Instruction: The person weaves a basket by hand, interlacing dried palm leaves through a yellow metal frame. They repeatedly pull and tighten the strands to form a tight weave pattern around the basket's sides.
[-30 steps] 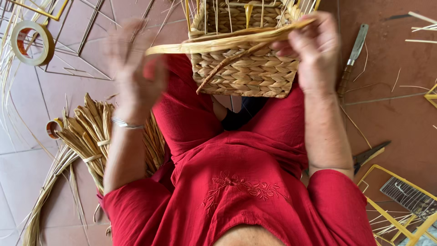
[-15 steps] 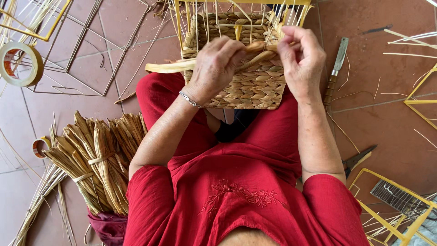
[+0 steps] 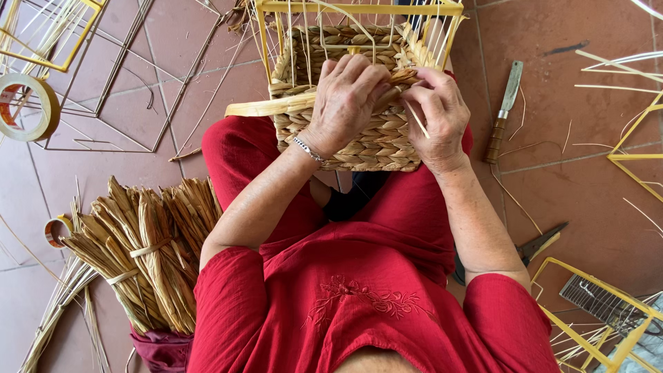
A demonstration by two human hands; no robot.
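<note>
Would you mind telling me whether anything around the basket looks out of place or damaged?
Nothing looks damaged. Both hands, left and right, work a strand into the half-woven basket. Loose straw bits lie scattered on the tiles beside a knife, untidy rather than odd.

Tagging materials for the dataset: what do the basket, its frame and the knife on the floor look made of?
Basket: braided dried plant fibre, probably grass or sedge; matte tan plaits show.
Frame: thin rods coated glossy yellow, likely metal wire; core not visible.
Knife: dull grey metal blade, brown handle that looks like wood.
Both hands, left hand and right hand, grip the weave.
</note>
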